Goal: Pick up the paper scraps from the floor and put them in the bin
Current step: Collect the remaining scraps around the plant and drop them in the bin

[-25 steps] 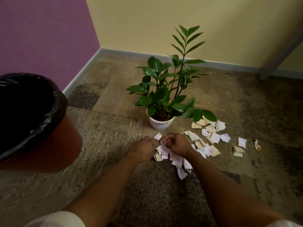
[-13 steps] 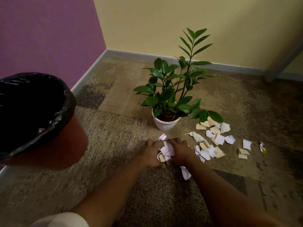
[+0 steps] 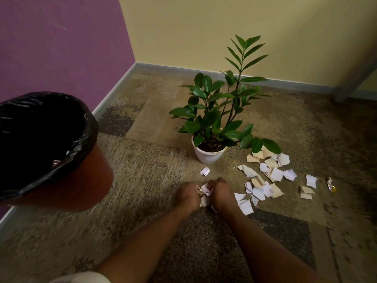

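My left hand [image 3: 188,196] and my right hand [image 3: 221,194] are pressed together low over the carpet, fingers curled round a bunch of white and cream paper scraps [image 3: 205,194] that shows between them. Several more paper scraps [image 3: 269,174] lie scattered on the carpet to the right of my hands. One small scrap [image 3: 204,171] lies alone just beyond my hands, near the pot. The bin [image 3: 87,180], orange with a black liner, stands at the left, its mouth open toward me.
A green plant in a white pot [image 3: 208,155] stands just beyond my hands. A small shiny wrapper [image 3: 330,184] lies at the far right of the scraps. Purple and yellow walls meet at a corner behind; a grey post [image 3: 355,78] leans at the right.
My hands have drawn together and gathered the loose scraps between them into a tight bunch. One long scrap that trailed below my right hand now lies on the carpet beside it.
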